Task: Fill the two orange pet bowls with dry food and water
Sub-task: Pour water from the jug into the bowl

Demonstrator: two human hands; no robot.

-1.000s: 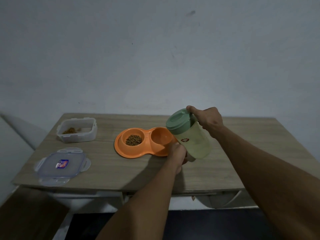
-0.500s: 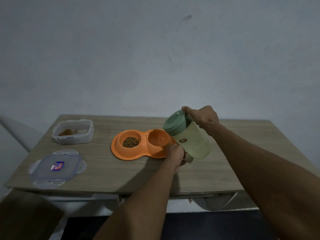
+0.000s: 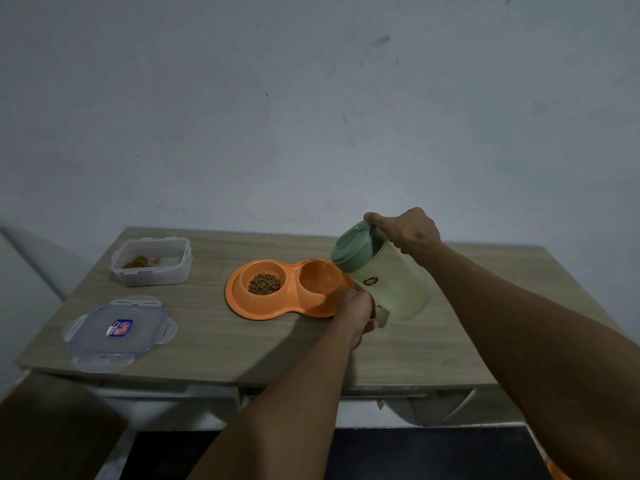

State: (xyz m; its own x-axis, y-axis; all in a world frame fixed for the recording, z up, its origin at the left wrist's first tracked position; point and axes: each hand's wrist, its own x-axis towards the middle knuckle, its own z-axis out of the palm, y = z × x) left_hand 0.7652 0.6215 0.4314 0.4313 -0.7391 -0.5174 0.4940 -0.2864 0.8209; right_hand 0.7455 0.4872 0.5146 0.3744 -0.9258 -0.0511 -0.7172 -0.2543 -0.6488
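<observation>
An orange double pet bowl (image 3: 263,310) lies in the middle of the wooden table. Its left bowl holds brown dry food (image 3: 264,284); its right bowl (image 3: 317,279) takes a thin stream of water. A pale green jug (image 3: 391,282) with a darker green lid (image 3: 351,244) is tilted left over the right bowl. My right hand (image 3: 405,230) grips the jug's top by the lid. My left hand (image 3: 358,313) grips the jug's handle low down at the bowl's right rim.
A clear plastic container (image 3: 152,261) with a little dry food stands at the table's back left. Its lid (image 3: 119,332) with a blue label lies flat at the front left. The table (image 3: 450,341) stands against a grey wall. A dark floor shows below.
The jug has tipped further to the left, its lid now over the right bowl, and water has begun to run out. Both hands keep their hold.
</observation>
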